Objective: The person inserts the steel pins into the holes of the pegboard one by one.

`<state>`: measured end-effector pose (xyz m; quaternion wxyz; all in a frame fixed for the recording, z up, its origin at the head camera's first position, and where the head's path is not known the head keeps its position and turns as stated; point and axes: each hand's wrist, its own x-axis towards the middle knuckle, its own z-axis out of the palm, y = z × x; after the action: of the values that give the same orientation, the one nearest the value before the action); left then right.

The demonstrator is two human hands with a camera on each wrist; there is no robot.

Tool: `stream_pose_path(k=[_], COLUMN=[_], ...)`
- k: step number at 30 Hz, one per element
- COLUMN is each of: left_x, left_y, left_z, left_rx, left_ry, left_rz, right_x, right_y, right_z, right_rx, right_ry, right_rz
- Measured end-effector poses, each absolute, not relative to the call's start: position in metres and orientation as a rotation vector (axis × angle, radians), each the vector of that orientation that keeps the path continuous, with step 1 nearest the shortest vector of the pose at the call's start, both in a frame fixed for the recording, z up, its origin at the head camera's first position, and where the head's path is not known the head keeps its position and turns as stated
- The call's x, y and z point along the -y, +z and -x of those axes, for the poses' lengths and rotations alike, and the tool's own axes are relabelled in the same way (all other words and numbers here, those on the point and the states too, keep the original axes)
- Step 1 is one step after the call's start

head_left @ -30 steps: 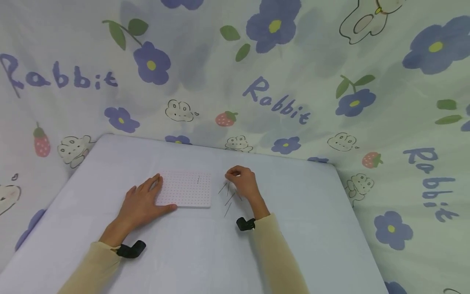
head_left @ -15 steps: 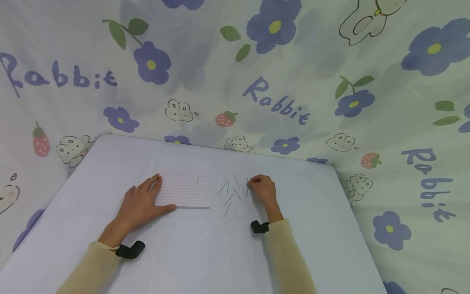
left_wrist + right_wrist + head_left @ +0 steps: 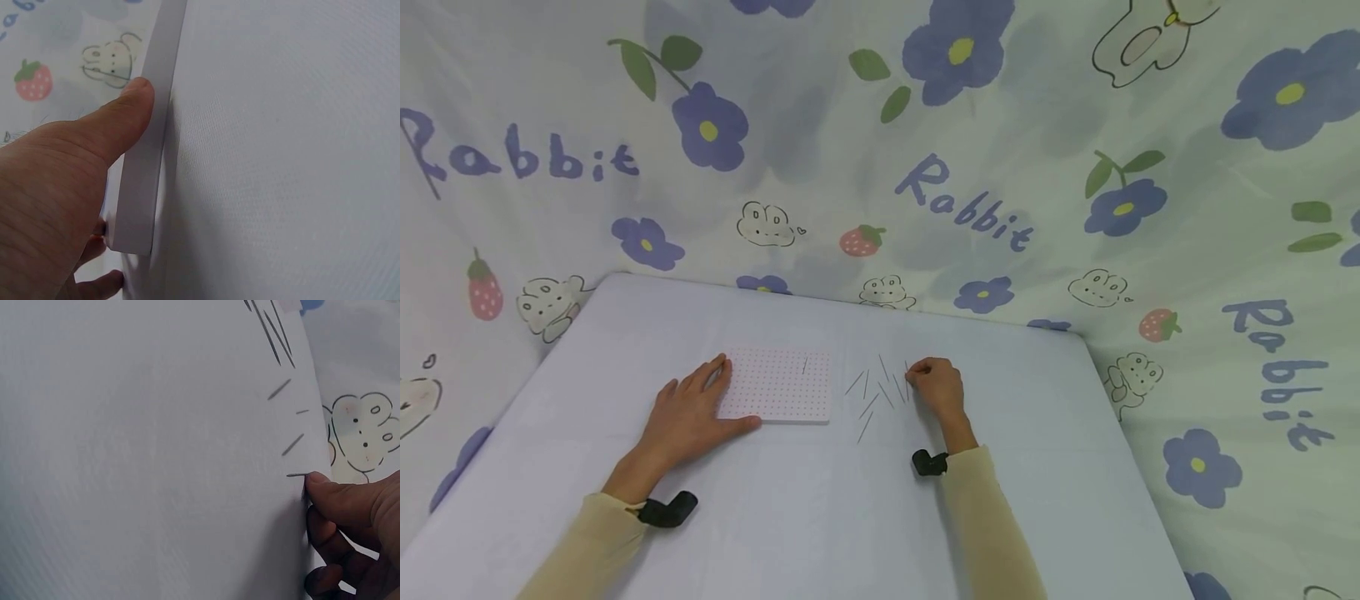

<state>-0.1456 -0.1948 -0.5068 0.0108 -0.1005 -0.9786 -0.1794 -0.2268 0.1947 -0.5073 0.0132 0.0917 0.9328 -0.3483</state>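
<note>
A white board (image 3: 778, 387) with a grid of small pink dots lies on the table. One thin dark needle (image 3: 805, 366) shows on the board's right part; whether it stands in a hole cannot be told. My left hand (image 3: 688, 417) rests against the board, fingers along its left side and the thumb on its front edge. Right of the board, several similar thin needles (image 3: 866, 427) lie scattered. At the right of this group, my right hand (image 3: 940, 390) pinches a needle (image 3: 296, 475) between thumb and finger, its other fingers curled.
The table (image 3: 820, 517) has a white cover. Behind and beside it hangs a white cloth (image 3: 820, 167) with flowers, rabbits and strawberries. Each wrist wears a black camera mount (image 3: 667, 509).
My right hand has moved right, from the far end of the needles to the rightmost one, then held almost still. More needles are uncovered. The left hand and board have stayed put.
</note>
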Motion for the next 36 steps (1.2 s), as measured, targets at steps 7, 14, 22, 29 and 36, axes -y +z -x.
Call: stream_pose_path(k=[7,14,22,29,36], left_x=[0.195,0.196,0.196,0.195,0.196], left_y=[-0.507,-0.508,-0.510,-0.513,-0.514], left_z=[0.145,0.143,0.142,0.142,0.144], left_rx=[3.049,3.034,3.028,3.045,3.043], left_ry=[-0.557,-0.586,-0.587,-0.585,-0.554], left_rz=[0.319,0.338,0.328,0.321,0.324], right_x=[-0.196,-0.196,-0.194,-0.197,-0.199], right_y=[-0.505,-0.506,-0.507,-0.511,-0.505], right_z=[0.227,0.219,0.213,0.213,0.215], right_rx=[-2.924,-2.962,-2.959,-2.943,-2.911], right_ry=[-1.002,-0.881,-0.896,-0.932,-0.961], right_rz=[-0.261,-0.195,-0.172,-0.161,-0.135])
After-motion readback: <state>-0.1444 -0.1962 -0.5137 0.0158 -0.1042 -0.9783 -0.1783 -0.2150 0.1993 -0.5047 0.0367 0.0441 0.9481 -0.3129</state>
